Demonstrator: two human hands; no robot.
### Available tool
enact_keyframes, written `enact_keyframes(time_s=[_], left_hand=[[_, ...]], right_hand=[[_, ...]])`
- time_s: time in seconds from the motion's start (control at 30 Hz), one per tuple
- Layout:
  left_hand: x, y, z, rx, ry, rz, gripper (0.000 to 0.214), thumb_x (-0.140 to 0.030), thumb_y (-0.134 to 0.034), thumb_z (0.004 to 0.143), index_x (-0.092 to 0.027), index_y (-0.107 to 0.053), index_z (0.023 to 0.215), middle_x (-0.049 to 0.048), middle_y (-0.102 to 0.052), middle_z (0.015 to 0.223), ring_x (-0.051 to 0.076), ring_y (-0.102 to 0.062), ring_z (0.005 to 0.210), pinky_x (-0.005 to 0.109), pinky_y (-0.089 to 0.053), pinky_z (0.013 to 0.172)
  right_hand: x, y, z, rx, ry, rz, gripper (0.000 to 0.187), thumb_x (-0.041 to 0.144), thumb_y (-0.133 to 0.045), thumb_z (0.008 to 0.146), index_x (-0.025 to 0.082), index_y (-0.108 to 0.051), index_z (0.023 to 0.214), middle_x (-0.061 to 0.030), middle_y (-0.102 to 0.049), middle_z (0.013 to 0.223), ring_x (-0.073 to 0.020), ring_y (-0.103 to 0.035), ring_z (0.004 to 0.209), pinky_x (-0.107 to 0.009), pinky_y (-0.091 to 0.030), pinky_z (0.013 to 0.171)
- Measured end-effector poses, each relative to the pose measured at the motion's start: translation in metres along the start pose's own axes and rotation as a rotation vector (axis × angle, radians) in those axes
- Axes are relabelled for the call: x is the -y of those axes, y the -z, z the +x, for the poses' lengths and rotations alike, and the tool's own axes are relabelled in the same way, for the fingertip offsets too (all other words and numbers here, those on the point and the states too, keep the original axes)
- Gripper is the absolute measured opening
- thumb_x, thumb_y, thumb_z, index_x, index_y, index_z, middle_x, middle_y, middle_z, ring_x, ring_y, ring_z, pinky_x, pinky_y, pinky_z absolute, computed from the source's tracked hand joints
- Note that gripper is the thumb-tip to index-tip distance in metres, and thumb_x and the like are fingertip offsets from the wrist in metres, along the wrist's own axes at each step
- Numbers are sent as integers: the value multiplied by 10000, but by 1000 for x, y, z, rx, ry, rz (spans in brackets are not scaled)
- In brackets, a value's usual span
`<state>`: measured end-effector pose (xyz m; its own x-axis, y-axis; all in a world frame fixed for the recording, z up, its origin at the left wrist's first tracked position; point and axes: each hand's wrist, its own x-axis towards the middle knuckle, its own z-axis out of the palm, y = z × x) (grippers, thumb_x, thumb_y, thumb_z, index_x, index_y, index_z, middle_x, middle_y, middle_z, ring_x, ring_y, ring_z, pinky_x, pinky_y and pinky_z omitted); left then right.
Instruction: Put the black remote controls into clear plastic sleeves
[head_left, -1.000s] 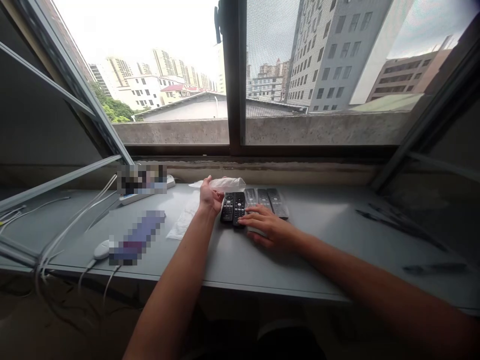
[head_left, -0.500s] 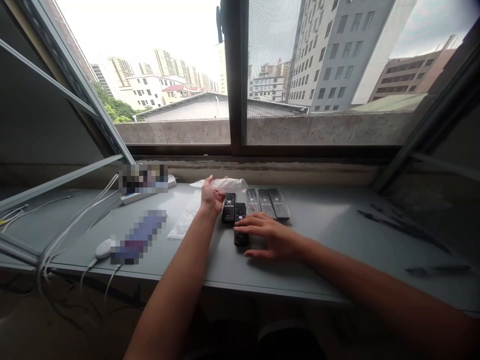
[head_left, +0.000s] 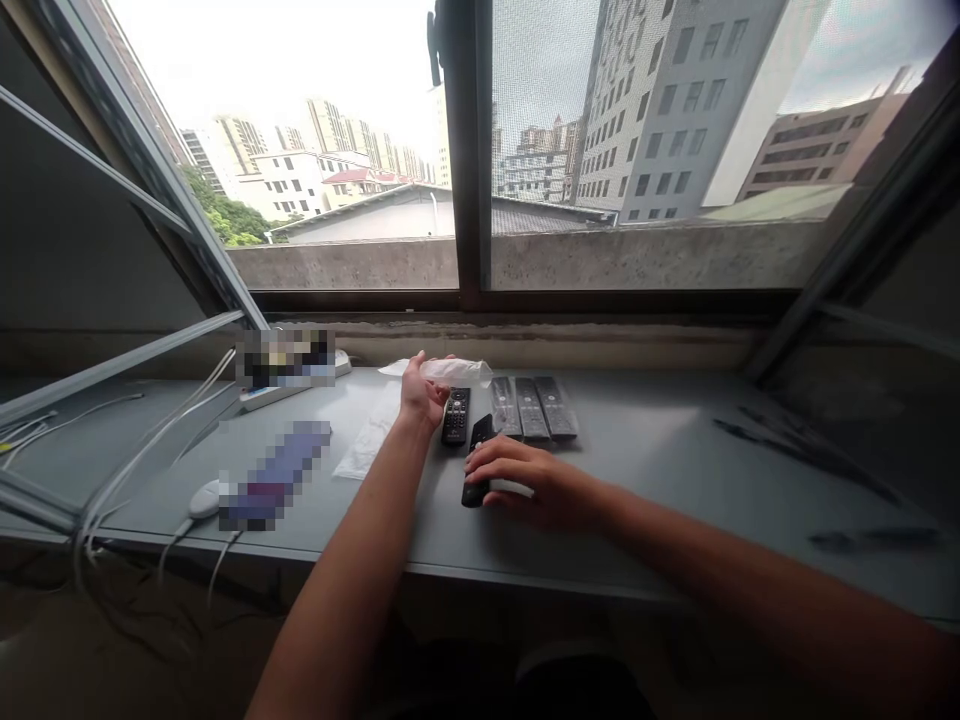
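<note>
A black remote (head_left: 481, 430) is gripped by the R hand (head_left: 544, 475) – fingers bent over its face, thumb set against its near R edge; whether it's lifted off the desk (head_left: 652, 450) can't be told. A clear plastic bag (head_left: 459, 371) is held in the L hand (head_left: 424, 396), its fingers curled & palm turned up, w/ the bag stretched out to both sides of it. A 2nd remote (head_left: 456, 416), also black, is left lying btwn the hands, just R of the L hand's fingers. 3 wrapped remotes (head_left: 529, 408) are laid side by side just beyond the R hand, sleeved in clear plastic. Some crumpled plastic (head_left: 367, 445) is spread L of the L wrist. Farther L of that hand, a purplish item (head_left: 281, 475) is blurred out, w/ a white puck on a cord (head_left: 204, 499) set beside it; a white power strip (head_left: 341, 363), partly pixelated, is placed beyond. Well R of the R hand, dark cords (head_left: 795, 450) & a dark slim item (head_left: 874, 538) – too blurred to be ID'd – are seen.
</note>
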<state>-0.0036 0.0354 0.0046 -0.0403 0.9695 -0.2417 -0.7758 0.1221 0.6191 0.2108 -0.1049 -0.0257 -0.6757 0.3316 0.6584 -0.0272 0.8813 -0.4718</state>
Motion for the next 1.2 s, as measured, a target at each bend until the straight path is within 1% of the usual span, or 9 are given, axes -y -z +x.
enact_keyframes(time_s=[0.2,0.4,0.6,0.67,0.77,0.9,1.0,1.1,1.2], left_hand=[[0,-1,-2,-19,-16,-5,224,-339,-622,1044,-131,-660,1119,145,-809,942,144,-682,574,176,-343,383],[-3,0,-3,-18,-65,-33,228,-360,-598,1057,-144,-638,1116,131,-811,974,122,-674,577,173,-363,395],[-3,2,0,-15,-57,-77,245,-372,-621,1041,-146,-678,1114,62,-735,808,97,-571,491,168,-343,371],[-3,1,0,-7,-53,-84,253,-370,-629,1032,-143,-689,1127,59,-727,803,98,-575,501,165,-352,373],[-3,1,-2,6,-41,-73,313,-388,-613,1039,-123,-698,1182,110,-771,912,127,-665,589,171,-385,384],[-5,1,-4,12,-27,-106,330,-376,-587,1056,-105,-696,1211,118,-774,939,130,-697,631,158,-427,397],[-7,2,-4,-55,-13,-162,285,-350,-601,1057,-115,-674,1200,79,-739,878,97,-642,573,134,-486,438],[-8,3,-3,-119,-1,-182,272,-340,-624,1049,-129,-654,1219,74,-729,900,87,-627,571,128,-543,488],[-7,2,-3,-112,-5,-171,269,-337,-632,1046,-131,-651,1218,84,-737,944,94,-650,603,133,-565,506]], right_hand=[[14,7,3,-214,-40,59,199,233,-553,1132,205,-733,1213,-146,-752,1168,-269,-724,1164,-478,-623,1029],[7,7,2,-384,-183,-51,100,294,-712,1062,245,-738,979,-112,-764,1041,-305,-746,1142,-509,-624,1008],[-10,11,1,-572,-446,127,196,354,-838,963,253,-776,1119,-126,-557,1622,-330,-544,1517,-540,-436,1277],[-16,11,0,-640,-566,416,516,350,-891,909,296,-694,1383,-123,-501,1694,-299,-652,1404,-510,-525,1202],[-23,12,0,-711,-731,791,889,282,-956,830,315,-507,1596,-120,-699,1481,-242,-784,1149,-454,-618,1074],[-22,15,0,-671,-849,1035,595,158,-943,811,180,-689,1349,-81,-809,1086,-181,-798,959,-306,-651,945],[-19,18,1,-645,-904,1128,326,129,-878,842,154,-737,1135,-105,-793,1098,-177,-773,875,-244,-648,690],[-17,23,2,-627,-921,1214,303,130,-788,887,165,-712,1178,-122,-774,1202,-169,-735,804,-200,-524,455],[-18,27,1,-564,-915,1340,277,317,-665,1037,145,-691,1253,-107,-761,1067,-132,-623,640,-183,-419,368]])
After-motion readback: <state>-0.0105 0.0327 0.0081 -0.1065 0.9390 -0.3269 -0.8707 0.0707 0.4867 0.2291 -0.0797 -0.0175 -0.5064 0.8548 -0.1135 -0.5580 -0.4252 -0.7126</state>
